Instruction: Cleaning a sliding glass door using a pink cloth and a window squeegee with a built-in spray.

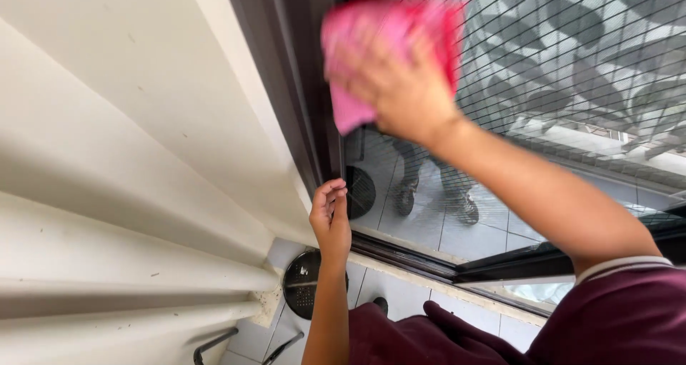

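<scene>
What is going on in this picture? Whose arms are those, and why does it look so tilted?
The camera sits on a person's head and looks down, so you see that person's own two arms. The right hand presses a pink cloth against a glass door; both look blurry. The left hand rests by the dark door frame and holds nothing. The glass mirrors the person's shoes. Below are pale floor tiles and a round dark drain cover. A cream wall is on the left.

Bright daylight through glass (572, 86); right hand (400, 86) and pink cloth (386, 29) motion-blurred; reflections below.
</scene>
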